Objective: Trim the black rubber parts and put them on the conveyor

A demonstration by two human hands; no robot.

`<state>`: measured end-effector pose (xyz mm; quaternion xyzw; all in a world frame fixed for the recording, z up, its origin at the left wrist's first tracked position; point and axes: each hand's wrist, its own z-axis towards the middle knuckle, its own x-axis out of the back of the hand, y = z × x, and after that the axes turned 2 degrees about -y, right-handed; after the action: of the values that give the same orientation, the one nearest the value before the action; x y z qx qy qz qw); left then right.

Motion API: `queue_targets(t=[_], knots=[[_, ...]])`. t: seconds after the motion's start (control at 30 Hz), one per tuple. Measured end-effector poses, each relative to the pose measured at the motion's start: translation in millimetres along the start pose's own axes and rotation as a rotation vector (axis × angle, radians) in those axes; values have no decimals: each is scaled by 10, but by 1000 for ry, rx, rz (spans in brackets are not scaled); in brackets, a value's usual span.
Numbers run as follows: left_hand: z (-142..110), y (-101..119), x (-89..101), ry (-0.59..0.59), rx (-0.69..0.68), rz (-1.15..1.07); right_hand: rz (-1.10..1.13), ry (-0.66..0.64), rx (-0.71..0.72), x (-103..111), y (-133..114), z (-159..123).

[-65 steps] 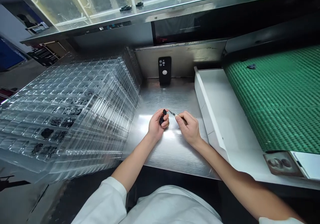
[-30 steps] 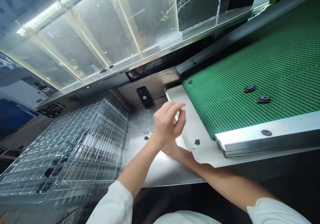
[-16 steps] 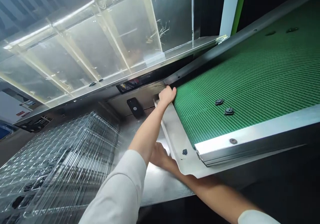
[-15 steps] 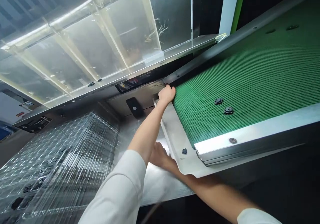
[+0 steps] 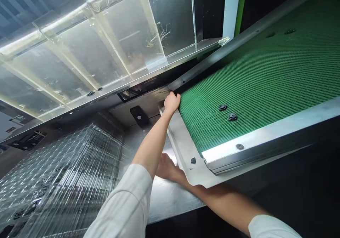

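Note:
My left hand (image 5: 171,102) reaches to the far end of a white tray (image 5: 183,135), at the corner of a green conveyor belt (image 5: 209,121). Its fingers are curled down and whatever they may hold is hidden. Lower down, my right hand (image 5: 166,166) is beside the tray's outer edge, over a metal table (image 5: 170,202); my left forearm covers part of its fingers. A small black part (image 5: 193,160) lies on the tray's near corner. On the belt sit two black round parts, one (image 5: 222,107) just behind the other (image 5: 232,116).
A tall stack of clear plastic trays (image 5: 87,160) stands at left, with black parts inside. A black phone-like object (image 5: 139,117) lies behind my left arm. Above hangs a clear-panelled frame (image 5: 117,85). The conveyor's metal side rail (image 5: 265,135) runs along the right.
The whole view has shifted, so the belt and trays appear slightly further left. Both hands keep nearly the same places by the white tray.

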<state>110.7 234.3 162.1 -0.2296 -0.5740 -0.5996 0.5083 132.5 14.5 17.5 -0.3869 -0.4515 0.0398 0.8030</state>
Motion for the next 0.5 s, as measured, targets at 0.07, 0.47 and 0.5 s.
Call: queue_targets(t=[0.07,0.47,0.5], knots=[[41,-25,-14,-4,11,-36,-6,-5,2,1,0,0],[-4,-195,-133,81,113,-591,-23,-17,45,-28,28,-3],[-12,-195,-156,74,142,-675,-23,-14,51,-37,32,-3]])
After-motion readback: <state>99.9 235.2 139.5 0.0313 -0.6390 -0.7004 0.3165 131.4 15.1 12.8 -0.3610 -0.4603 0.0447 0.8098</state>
